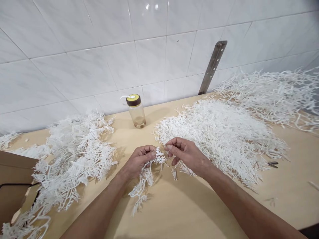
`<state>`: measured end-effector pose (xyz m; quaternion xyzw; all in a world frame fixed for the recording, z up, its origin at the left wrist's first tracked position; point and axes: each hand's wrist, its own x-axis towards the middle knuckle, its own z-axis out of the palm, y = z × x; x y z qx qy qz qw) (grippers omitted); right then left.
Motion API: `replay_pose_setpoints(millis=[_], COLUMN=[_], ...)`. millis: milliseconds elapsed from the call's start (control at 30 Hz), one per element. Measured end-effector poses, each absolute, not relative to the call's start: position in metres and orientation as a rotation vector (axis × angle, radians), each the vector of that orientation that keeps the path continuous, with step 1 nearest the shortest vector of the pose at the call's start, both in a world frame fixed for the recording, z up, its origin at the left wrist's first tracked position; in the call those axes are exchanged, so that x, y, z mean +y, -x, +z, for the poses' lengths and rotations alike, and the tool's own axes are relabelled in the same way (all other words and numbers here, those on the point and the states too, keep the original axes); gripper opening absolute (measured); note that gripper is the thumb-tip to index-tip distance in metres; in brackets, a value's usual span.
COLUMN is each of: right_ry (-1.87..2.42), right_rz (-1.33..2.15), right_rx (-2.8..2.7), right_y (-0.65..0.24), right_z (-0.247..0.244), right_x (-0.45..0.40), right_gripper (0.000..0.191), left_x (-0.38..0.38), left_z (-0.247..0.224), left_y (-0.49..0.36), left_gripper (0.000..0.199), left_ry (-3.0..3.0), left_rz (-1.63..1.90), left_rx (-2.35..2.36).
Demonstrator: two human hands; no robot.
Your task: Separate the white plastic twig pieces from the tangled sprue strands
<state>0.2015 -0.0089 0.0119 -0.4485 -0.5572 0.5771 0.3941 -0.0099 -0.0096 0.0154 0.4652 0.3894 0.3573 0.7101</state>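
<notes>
My left hand [139,161] and my right hand [185,154] meet over the middle of a tan wooden table [179,205]. Both pinch the same white plastic branch piece [147,174], a sprig with many short fine spikes. Its top sits between my fingertips and its lower part hangs down to the tabletop below my left hand. A smaller white sprig [183,167] lies under my right palm. Right behind my right hand begins a big heap of the same white pieces [219,132].
Another heap of white sprigs [74,159] covers the left side. A looser heap [276,93] lies at the back right. A clear bottle with a brown and yellow lid [136,111] stands by the tiled wall. A cardboard box [12,182] sits at the left edge. Small dark scissors [272,164] lie right.
</notes>
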Motion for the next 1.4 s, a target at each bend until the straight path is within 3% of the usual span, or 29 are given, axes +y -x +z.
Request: replay_pose_setpoints(millis=[400, 867, 1267, 1400], right_ry=[1.108, 1.14, 1.233, 1.314], right_rz=[1.445, 0.99, 1.143, 0.846], right_rx=[-1.474, -1.664, -1.662, -1.847], right_y=[-0.186, -0.185, -0.184, -0.183], right_z=[0.004, -0.001, 0.003, 0.007], right_x=[-0.017, -0.018, -0.019, -0.02], right_gripper=[0.033, 0.024, 0.02, 0.016], left_x=[-0.015, -0.017, -0.017, -0.016], left_z=[0.014, 0.018, 0.016, 0.012], left_y=[0.003, -0.001, -0.003, -0.002], left_gripper=[0.038, 0.037, 0.038, 0.039], left_ry=[-1.099, -1.126, -1.204, -1.213], left_rz=[0.774, 0.769, 0.772, 0.765], left_rx=[0.93, 1.034, 1.051, 1.039])
